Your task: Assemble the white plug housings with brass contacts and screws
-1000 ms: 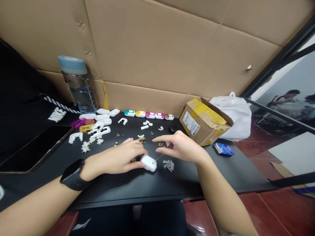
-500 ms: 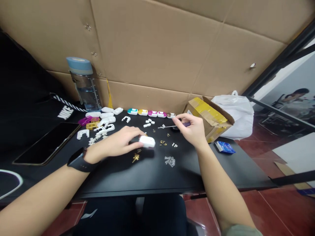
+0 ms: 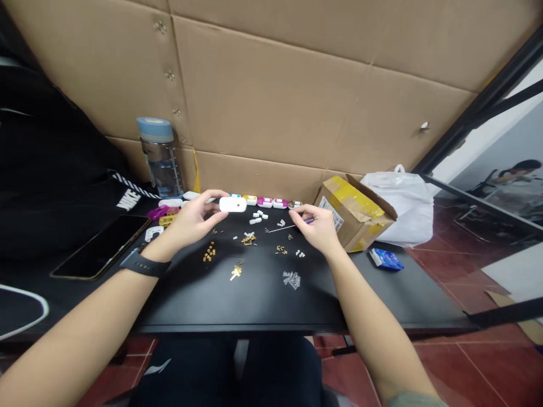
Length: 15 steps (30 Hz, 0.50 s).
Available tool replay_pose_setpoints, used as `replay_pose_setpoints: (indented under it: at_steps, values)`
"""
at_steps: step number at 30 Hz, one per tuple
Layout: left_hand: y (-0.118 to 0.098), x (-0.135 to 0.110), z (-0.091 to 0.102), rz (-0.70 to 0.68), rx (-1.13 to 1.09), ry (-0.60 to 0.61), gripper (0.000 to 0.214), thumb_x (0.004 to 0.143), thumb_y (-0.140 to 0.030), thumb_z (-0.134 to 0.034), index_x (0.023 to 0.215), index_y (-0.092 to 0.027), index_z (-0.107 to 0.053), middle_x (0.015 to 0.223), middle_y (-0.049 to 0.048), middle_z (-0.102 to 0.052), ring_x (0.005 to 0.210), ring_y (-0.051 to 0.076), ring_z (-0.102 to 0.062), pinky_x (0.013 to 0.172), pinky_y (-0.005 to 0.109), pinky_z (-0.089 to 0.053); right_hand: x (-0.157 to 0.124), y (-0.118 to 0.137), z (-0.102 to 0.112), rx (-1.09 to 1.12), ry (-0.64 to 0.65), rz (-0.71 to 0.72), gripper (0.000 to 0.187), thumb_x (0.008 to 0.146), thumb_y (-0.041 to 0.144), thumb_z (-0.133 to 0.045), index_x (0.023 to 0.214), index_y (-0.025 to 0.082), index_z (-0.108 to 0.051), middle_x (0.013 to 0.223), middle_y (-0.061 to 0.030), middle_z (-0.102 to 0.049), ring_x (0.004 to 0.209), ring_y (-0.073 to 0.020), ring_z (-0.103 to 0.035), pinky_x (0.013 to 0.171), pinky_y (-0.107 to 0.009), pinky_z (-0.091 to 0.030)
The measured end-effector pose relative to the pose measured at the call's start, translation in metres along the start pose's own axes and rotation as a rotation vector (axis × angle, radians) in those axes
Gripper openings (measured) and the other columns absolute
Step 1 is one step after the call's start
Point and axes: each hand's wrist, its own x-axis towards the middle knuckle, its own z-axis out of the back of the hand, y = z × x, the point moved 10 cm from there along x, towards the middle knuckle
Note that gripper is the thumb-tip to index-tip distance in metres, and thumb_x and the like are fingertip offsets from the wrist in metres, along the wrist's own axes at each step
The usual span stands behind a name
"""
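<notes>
Between the thumb and fingers of my left hand (image 3: 193, 217) is a white rounded plastic casing (image 3: 233, 204) with a small dark hole, raised above the table. My right hand (image 3: 316, 227) grips a thin screwdriver (image 3: 283, 228) by its purple handle, its shaft pointing left. The screwdriver's tip is at a few tiny screws (image 3: 267, 230); I cannot tell whether it touches one. Around them lie small white blocks (image 3: 256, 220), gold-coloured parts (image 3: 249, 239), brass rings (image 3: 209, 252), brass pins (image 3: 280, 249) and clear plastic pieces (image 3: 292, 279).
Finished-looking coloured casings (image 3: 265, 202) line the back of the black table (image 3: 254, 308). A water bottle (image 3: 163, 164) and phone (image 3: 99, 246) are on the left. To the right stand a cardboard box (image 3: 360, 217), white plastic bag (image 3: 409, 209) and blue packet (image 3: 387, 259).
My left hand has lifted the white casing up and to the left, uncovering the brass rings. The screwdriver tip has moved left and down to the tiny screws. The camera view has shifted slightly.
</notes>
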Motion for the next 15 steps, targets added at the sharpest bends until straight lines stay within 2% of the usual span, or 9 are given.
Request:
replay_pose_setpoints:
  at_steps: [6,9,12,15]
  values:
    - [0.009,-0.001,-0.003,0.069,-0.085,0.008,0.055,0.099,-0.052,-0.081,0.139,-0.019,-0.063,0.136,0.0165,-0.076,0.111,0.028,-0.081,0.099,0.045,-0.067,0.000,-0.001,-0.005,0.091,0.030,-0.031,0.031,0.100,0.049,-0.073,0.092,0.020,-0.082,0.078,-0.0036,-0.080,0.069,-0.0186,-0.070,0.070,-0.031,-0.052]
    - [0.009,-0.003,-0.010,0.074,-0.099,0.045,0.057,0.100,-0.053,-0.080,0.142,-0.019,-0.064,0.140,0.0167,-0.075,0.111,0.028,-0.081,0.098,0.044,-0.067,-0.002,0.005,-0.016,0.212,0.120,-0.025,0.031,0.104,0.049,-0.071,0.102,0.020,-0.080,0.089,-0.0035,-0.081,0.073,-0.0169,-0.069,0.072,-0.030,-0.053]
    - [0.005,-0.005,-0.018,0.053,-0.090,0.084,0.054,0.102,-0.051,-0.078,0.144,-0.018,-0.064,0.142,0.0169,-0.073,0.116,0.028,-0.079,0.102,0.045,-0.066,-0.005,0.022,-0.027,0.233,0.221,0.070,0.025,0.108,0.042,-0.067,0.111,0.020,-0.078,0.100,-0.0047,-0.081,0.074,-0.0149,-0.067,0.074,-0.029,-0.054]
    - [-0.002,-0.008,-0.027,0.033,-0.007,0.119,0.050,0.104,-0.048,-0.074,0.144,-0.019,-0.064,0.140,0.0158,-0.074,0.113,0.028,-0.079,0.103,0.046,-0.064,-0.009,0.037,-0.030,0.179,0.232,0.180,0.018,0.108,0.034,-0.067,0.109,0.021,-0.079,0.101,-0.0062,-0.081,0.082,-0.0172,-0.071,0.079,-0.031,-0.056]
